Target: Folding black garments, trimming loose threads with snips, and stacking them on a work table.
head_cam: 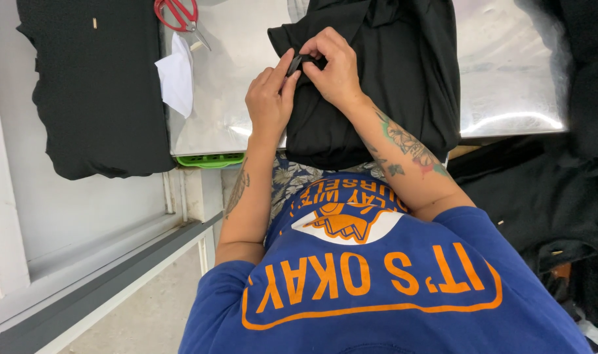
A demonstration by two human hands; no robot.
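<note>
A: Nearest the cam?

B: Blue shirt w/ orange print (377,288), forearms reaching out. Left hand (270,98) & right hand (335,65) meet at the near-left corner of a black garment (391,78). Both closed in a pinch on a small dark bit, prob a tag or clip (294,63), at the fabric edge. Can't tell which.

A: Where's the garment?

B: On a shiny metal table (509,72), front part hanging over the near edge toward the lap, right under both hands.

A: How far along?

B: Looks mid-step, imo. Bit is gripped, neither fixed nor off as far as I can see.

A: Further out?

B: Left of the left hand: white cloth scrap (176,75), beyond it red-handled scissors (177,14), untouched. Far left another black garment (95,85) lies flat; more dark fabric (541,196) right of the right arm. Which pile is done, can't say.
</note>
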